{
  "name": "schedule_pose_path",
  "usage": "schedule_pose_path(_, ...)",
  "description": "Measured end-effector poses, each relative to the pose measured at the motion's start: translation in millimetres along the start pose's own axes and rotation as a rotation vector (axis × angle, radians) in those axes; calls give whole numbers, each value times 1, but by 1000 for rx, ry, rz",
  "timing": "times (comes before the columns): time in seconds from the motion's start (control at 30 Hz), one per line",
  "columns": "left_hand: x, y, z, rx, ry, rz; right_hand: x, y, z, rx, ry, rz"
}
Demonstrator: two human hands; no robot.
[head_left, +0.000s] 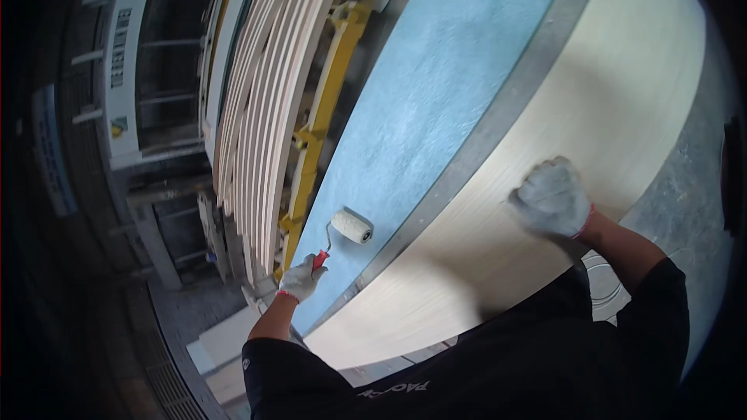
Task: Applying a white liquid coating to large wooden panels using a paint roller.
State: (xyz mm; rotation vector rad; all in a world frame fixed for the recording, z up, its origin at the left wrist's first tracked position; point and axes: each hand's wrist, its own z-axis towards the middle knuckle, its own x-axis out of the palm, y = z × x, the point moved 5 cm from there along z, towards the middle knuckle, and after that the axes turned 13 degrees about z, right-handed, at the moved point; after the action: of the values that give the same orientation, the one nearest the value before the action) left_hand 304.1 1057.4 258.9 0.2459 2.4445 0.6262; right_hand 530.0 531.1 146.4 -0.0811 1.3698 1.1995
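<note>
My left hand (301, 279), in a white work glove, grips the red handle of a small paint roller (352, 226). The roller's white sleeve rests on a long blue board (436, 101) near its lower end. My right hand (554, 199), also gloved, lies closed, knuckles up, on a pale wood-grain panel (622, 85) that lies beside the blue board. A grey metal strip (498, 120) runs between the blue board and the pale panel.
A stack of pale boards on edge (268, 101) stands to the left on a yellow frame (331, 93). Beyond it is a white and grey machine frame (140, 70). Grey concrete floor (692, 202) shows at the right, and a floor grate (167, 381) at the lower left.
</note>
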Motion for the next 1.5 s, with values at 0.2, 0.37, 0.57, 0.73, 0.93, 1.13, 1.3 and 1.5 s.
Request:
schedule_pose_path(0.2,-227,-123,141,257,-524,51,-9,-4,-5,46,-9,69)
schedule_pose_path(0.37,-459,-305,204,291,-622,-84,-1,-11,-6,80,-35,93)
schedule_pose_path(0.57,-482,-372,183,361,-529,-291,2,-16,-20,30,-163,77)
schedule_pose_path(0.73,-324,-272,145,395,-549,-114,17,-18,-19,187,-152,-103)
schedule_pose_path(0.93,-36,-70,39,254,-447,-73,35,17,-25,59,-308,-257)
schedule_pose_path(1.13,225,136,-79,-51,-61,17,84,137,-76,217,-285,-134)
schedule_pose_path(1.3,289,169,-104,33,-152,95,117,199,-87,48,-328,-130)
schedule_pose_path(1.5,88,39,-25,267,-477,154,118,193,-91,184,-291,-77)
